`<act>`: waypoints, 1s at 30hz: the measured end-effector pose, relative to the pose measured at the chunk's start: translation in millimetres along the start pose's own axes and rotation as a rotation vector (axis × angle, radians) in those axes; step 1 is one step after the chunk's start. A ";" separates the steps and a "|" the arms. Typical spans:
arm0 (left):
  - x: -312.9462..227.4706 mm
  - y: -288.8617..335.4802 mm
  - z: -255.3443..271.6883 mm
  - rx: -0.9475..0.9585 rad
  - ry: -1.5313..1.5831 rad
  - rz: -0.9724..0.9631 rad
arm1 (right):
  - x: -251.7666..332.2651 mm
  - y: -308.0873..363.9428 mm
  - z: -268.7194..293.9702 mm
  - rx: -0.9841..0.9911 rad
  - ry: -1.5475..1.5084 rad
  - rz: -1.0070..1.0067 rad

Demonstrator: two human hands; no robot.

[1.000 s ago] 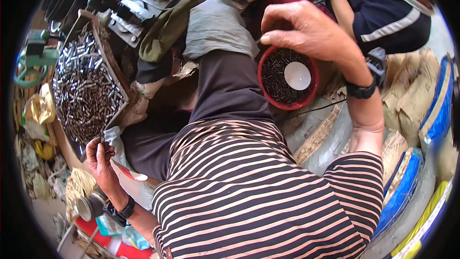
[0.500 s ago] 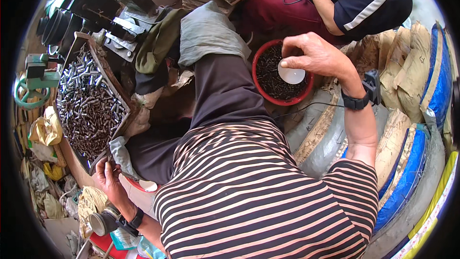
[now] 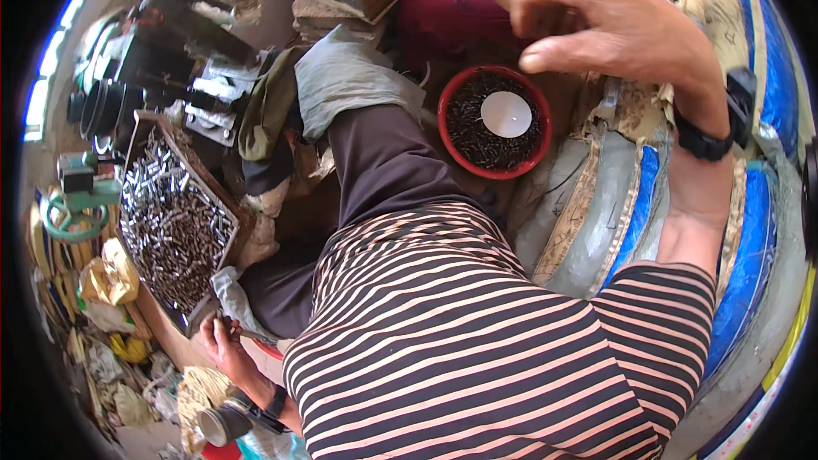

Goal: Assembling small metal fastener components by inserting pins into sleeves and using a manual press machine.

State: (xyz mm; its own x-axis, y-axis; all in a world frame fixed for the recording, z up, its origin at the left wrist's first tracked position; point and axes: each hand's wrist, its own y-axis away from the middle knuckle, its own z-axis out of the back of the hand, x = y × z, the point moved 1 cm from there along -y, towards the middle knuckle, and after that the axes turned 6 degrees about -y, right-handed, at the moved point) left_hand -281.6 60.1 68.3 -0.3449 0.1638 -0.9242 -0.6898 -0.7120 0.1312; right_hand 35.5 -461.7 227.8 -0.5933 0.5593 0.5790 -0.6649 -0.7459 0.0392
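In the bowl (image 3: pixel 501 173), a white dish (image 3: pixel 506 114) is being supported by pins (image 3: pixel 486 148), right hand (image 3: pixel 615 27) fingers apart, left hand (image 3: pixel 230 351) grip unclear.

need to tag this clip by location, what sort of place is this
Probably a small metal-parts workshop: a tray heaped with small, shiny metal pieces sits close to dark machinery, and a red bowl holds many small dark pieces.

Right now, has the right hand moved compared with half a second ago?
Yes. Against the red bowl, the right hand has moved up and right in the picture; it no longer overlaps the white dish.
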 end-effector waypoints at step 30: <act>-21.4 -10.4 -35.9 -0.193 0.244 -0.206 | 176.3 -278.7 -155.3 0.212 -0.186 0.824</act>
State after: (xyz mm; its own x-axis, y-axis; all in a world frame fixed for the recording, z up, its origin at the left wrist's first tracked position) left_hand -244.2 39.5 73.9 -0.0338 0.1662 -0.9855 -0.5882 -0.8006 -0.1148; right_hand 45.7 -99.0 192.4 -0.7525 -0.2423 0.6125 0.0531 -0.9491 -0.3103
